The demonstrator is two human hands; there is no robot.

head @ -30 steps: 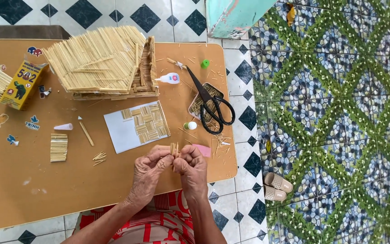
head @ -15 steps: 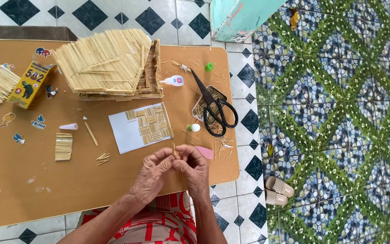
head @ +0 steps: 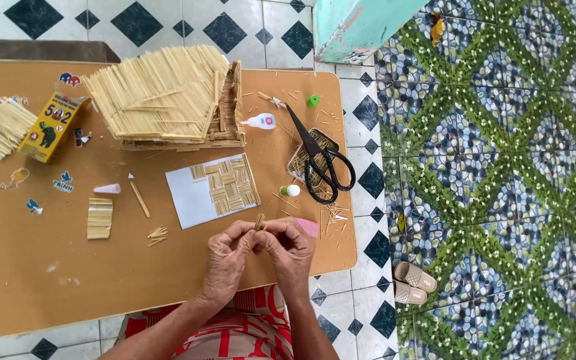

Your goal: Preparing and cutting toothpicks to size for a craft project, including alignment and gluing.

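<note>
My left hand and my right hand meet over the near edge of the brown table. Together they pinch a small bundle of short thin sticks between the fingertips. Just beyond the hands lies a white sheet with a woven patch of stick tiles stuck on it. A pink scrap lies under my right hand.
A stick-built roof model stands at the table's far side. Black scissors rest on a small tray of sticks. A white glue bottle, yellow glue box, loose stick pile, small stick panel and beige sandals lie around.
Both hands stay together on the stick bundle, with only small finger shifts. The view has drifted slightly.
</note>
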